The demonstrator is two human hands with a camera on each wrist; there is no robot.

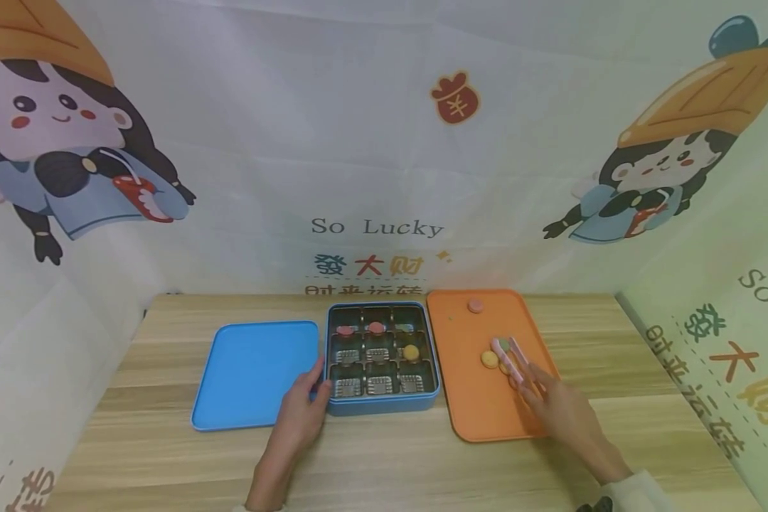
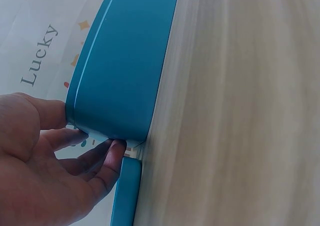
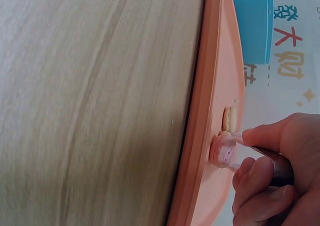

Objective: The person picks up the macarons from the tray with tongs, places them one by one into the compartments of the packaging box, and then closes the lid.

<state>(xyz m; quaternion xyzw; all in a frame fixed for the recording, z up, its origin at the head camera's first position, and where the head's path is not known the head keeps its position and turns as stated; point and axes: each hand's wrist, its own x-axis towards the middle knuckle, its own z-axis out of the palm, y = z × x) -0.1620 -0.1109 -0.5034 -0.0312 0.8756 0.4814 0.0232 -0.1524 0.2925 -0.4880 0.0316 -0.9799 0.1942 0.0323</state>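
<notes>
My left hand (image 1: 302,412) touches the front left corner of a blue box (image 1: 384,407) with thumb and fingertips. The box has a dark divided insert. Two pink macarons (image 1: 376,328) sit in its back row, left and middle, and a yellow macaron (image 1: 411,353) in the middle row at right. My right hand (image 1: 566,412) holds pink-tipped tongs (image 1: 510,361) over an orange tray (image 1: 480,416). Between the tong arms shows a green macaron (image 1: 504,344); whether they pinch it I cannot tell. A yellow macaron (image 1: 490,359) and a pink macaron (image 3: 223,151) lie close by.
A blue lid (image 1: 256,377) lies flat left of the box. Another pink macaron (image 1: 476,306) lies near the tray's back edge. Behind the wooden table (image 1: 384,462) hangs a white printed cloth (image 1: 281,128).
</notes>
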